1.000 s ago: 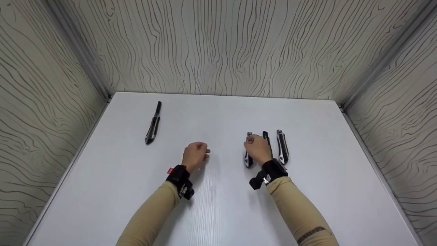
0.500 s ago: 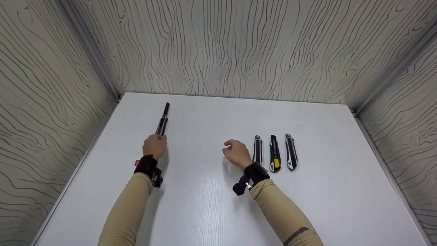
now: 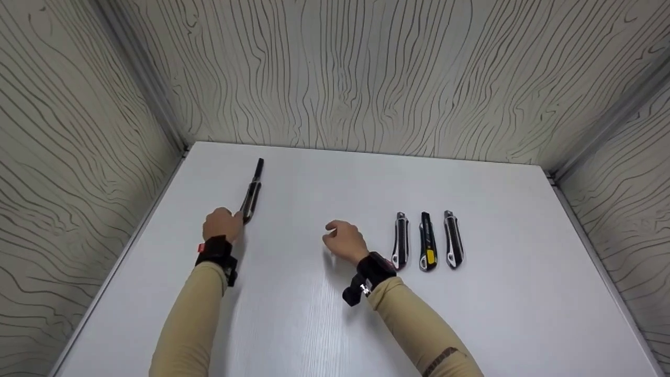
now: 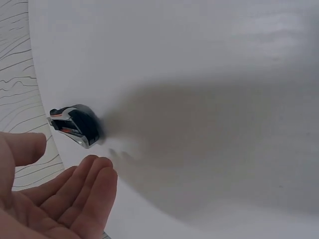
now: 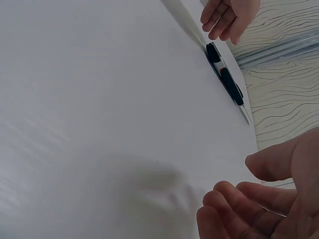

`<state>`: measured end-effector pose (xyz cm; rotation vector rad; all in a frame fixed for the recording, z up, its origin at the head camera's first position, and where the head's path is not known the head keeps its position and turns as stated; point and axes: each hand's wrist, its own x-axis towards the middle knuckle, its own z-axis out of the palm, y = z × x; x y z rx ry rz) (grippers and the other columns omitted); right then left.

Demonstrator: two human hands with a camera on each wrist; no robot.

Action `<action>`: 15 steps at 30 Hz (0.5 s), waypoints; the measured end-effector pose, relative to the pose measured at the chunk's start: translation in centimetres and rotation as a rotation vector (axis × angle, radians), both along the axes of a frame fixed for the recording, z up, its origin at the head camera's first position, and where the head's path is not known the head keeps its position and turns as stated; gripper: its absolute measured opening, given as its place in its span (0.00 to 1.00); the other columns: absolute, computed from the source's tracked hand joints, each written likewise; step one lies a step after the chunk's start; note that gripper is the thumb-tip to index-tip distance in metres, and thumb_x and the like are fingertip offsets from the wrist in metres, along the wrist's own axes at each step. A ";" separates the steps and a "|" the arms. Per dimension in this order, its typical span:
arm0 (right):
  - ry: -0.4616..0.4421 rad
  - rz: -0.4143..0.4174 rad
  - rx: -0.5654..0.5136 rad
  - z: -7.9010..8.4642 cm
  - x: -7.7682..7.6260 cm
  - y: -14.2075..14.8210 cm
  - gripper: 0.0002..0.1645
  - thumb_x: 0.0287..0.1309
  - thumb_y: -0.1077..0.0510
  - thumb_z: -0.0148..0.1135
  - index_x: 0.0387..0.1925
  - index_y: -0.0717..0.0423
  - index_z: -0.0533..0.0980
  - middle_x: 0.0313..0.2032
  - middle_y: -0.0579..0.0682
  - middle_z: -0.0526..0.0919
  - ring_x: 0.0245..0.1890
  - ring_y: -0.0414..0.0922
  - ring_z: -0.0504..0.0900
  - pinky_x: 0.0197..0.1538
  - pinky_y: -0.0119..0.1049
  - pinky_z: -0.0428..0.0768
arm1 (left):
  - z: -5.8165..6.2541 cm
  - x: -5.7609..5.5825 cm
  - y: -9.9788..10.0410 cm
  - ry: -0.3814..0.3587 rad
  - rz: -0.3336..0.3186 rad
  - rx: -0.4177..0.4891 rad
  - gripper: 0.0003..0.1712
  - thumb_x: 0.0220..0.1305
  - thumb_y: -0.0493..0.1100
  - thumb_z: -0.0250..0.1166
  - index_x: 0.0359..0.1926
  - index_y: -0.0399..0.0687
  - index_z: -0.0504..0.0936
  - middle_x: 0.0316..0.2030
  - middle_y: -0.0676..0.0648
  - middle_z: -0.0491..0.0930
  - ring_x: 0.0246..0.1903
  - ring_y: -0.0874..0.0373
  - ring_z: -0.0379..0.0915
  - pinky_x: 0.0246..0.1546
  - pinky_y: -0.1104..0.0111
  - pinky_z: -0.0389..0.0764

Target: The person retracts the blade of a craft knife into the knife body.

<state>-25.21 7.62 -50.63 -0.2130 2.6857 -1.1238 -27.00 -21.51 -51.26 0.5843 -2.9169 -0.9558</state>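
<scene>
A utility knife point(image 3: 252, 199) with a dark and light handle and a long dark blade lies at the table's left, blade end toward the back wall. My left hand point(image 3: 222, 226) is just left of its handle end. In the left wrist view the fingers point(image 4: 94, 194) are loosely bent with nothing between them, apart from the knife point(image 4: 77, 124). My right hand point(image 3: 345, 242) hovers over the middle of the table, its relaxed fingers point(image 5: 224, 204) holding nothing. Nearest to it is a utility knife point(image 3: 401, 241) with a dark, silver-edged handle.
Two more utility knives lie right of that one in a row: a black one point(image 3: 428, 241) with a yellow slider and a dark, silver-edged one point(image 3: 454, 241). A white table point(image 3: 324, 188) is bounded by wood-patterned panels point(image 3: 335, 78) at the back and sides.
My left hand went from the middle to the left knife's handle, then moved off to its left. My right hand left the row of knives and moved left. The head view has shifted slightly.
</scene>
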 end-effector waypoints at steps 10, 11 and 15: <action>-0.011 0.025 -0.011 -0.1 0.0 -0.4 0.22 0.60 0.57 0.57 0.55 0.63 0.77 0.40 0.55 0.87 0.37 0.47 0.85 0.47 0.44 0.82 | -1.9 -1.6 0.8 -0.037 0.010 -0.043 0.23 0.63 0.52 0.60 0.36 0.32 0.77 0.31 0.36 0.80 0.29 0.47 0.75 0.27 0.62 0.74; -0.014 0.026 -0.014 0.0 0.0 -0.3 0.23 0.60 0.57 0.57 0.55 0.63 0.77 0.41 0.55 0.87 0.36 0.47 0.85 0.47 0.44 0.82 | -2.1 -1.8 0.9 -0.031 0.009 -0.060 0.22 0.62 0.51 0.60 0.36 0.32 0.77 0.30 0.36 0.80 0.28 0.47 0.75 0.26 0.62 0.73; -0.024 0.032 -0.031 0.0 -0.1 0.0 0.23 0.61 0.57 0.56 0.56 0.63 0.76 0.42 0.56 0.87 0.34 0.46 0.87 0.49 0.44 0.82 | -2.4 -2.3 1.6 -0.019 0.024 -0.127 0.20 0.61 0.49 0.62 0.35 0.31 0.78 0.30 0.36 0.80 0.28 0.46 0.76 0.25 0.61 0.74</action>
